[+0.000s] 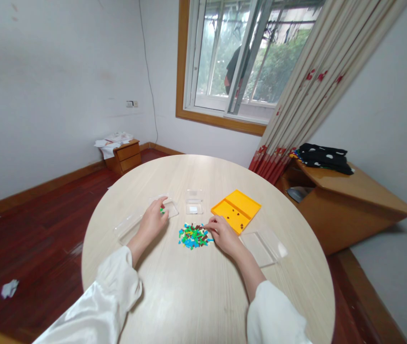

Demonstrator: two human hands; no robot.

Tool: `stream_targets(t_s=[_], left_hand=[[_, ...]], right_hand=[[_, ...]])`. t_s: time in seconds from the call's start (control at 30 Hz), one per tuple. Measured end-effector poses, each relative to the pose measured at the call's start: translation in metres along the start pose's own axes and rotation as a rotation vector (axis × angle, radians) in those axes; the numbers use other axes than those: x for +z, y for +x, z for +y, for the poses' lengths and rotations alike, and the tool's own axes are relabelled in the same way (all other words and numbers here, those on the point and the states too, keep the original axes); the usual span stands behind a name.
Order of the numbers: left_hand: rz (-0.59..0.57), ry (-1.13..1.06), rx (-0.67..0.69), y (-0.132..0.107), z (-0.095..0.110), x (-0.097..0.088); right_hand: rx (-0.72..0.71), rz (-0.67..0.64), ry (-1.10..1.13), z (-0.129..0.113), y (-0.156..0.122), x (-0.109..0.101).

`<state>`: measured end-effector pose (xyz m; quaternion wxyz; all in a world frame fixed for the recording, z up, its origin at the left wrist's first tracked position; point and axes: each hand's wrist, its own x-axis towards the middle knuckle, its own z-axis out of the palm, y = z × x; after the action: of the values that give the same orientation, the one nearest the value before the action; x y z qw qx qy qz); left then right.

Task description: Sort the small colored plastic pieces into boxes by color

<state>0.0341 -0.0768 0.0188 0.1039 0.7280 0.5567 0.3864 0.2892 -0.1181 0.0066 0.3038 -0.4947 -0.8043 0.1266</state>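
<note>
Table: the round pale wood table carries everything, both forearms in white sleeves stretched out over it.
Yellow tray: the open yellow tray lies just beyond the right hand, and a few dark pieces already sit in it.
Clear lid: a flat clear lid rests just to the outside of the right wrist, with nothing visible on it.
Long clear tray: a long clear tray lies on the outer side of the left hand, apparently bare.
Clear box: a clear box sits right at the left fingertips; whether anything is in it is hard to tell.
Small clear box: a small clear box stands beyond the gap between the two hands, something white in it.
Pile: and here's the heap, the pile of coloured pieces, green, blue, yellow and brown, between the hands, touching the right one.
Left hand: the left hand is curled, fingertips pinched on a small green piece at the edge of the clear box.
Right hand: the right hand lies low, fingers bent together at the pile's far edge; whether it grips a piece cannot be told.
Progress: early going by the look of it, a handful sorted, most of the pile left.
</note>
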Motion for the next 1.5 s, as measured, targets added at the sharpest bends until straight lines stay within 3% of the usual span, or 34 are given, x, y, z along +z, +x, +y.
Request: stream_targets(t_s=[0.27, 0.53, 0.73, 0.83, 1.0, 1.1, 1.27, 1.5], left_hand=[[-0.027, -0.071, -0.023, 0.001, 0.003, -0.001], [-0.343, -0.021, 0.093, -0.005, 0.014, 0.001], [-0.389, -0.039, 0.13, -0.007, 0.022, -0.001], [-0.435, -0.054, 0.147, -0.008, 0.022, -0.001], [-0.545, -0.089, 0.191, -0.009, 0.018, 0.002], [-0.571, -0.091, 0.22, -0.009, 0.015, 0.004], [-0.582, -0.084, 0.22, -0.009, 0.012, 0.006], [-0.599, -0.093, 0.211, -0.009, 0.012, 0.007]], right_hand=[[0.071, -0.032, -0.028, 0.0, 0.0, -0.003], [0.109, -0.059, -0.025, -0.004, 0.001, -0.006], [0.091, -0.053, -0.037, -0.005, 0.0, -0.005], [0.049, 0.071, -0.06, -0.005, 0.002, -0.006], [0.02, 0.497, -0.151, 0.001, 0.005, -0.014], [0.045, 0.648, -0.23, 0.009, 0.005, -0.019], [0.113, 0.754, -0.322, 0.019, 0.003, -0.027], [0.173, 0.804, -0.399, 0.02, 0.003, -0.029]])
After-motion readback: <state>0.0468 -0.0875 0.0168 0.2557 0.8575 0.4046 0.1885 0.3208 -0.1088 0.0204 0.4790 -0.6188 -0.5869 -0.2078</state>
